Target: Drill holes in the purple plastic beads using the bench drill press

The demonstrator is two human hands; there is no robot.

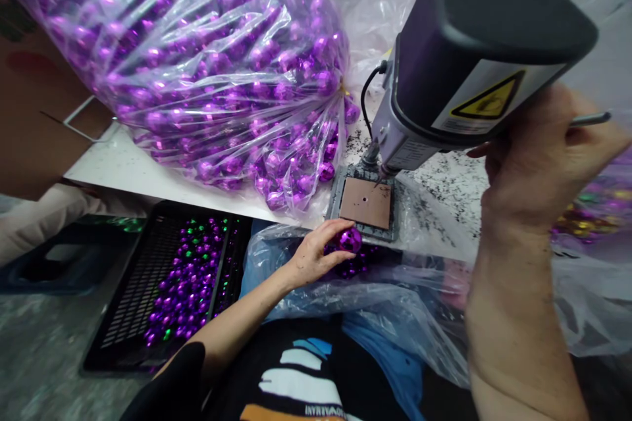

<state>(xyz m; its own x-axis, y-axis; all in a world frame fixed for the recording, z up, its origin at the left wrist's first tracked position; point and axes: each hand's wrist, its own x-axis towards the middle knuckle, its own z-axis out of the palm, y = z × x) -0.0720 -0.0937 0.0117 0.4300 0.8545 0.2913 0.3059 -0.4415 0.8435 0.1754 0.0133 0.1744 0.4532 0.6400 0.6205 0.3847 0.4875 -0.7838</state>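
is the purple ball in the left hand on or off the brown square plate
Off: the left hand holds the purple ball in its fingers, in front of the brown square plate, whose top shows no ball.

Head cam: single view; on person's head, looks fwd + down, wide.
Shirt (306, 387): btm edge, v. close, seen from above.
Table (447, 187): mid-frame, a bit farther; front edge slopes down L to R.
Machine (488, 46): upper R, near lens, top + labelled side facing cam.
Bag (222, 79): upper L, cut by top edge.
Hands: left hand (316, 253) nr centre; right hand (536, 138) R side, closer, wrist large.
Crate (121, 312): lower L, looked down into, below table ht.
Floor (34, 348): btm L corner, farthest down.
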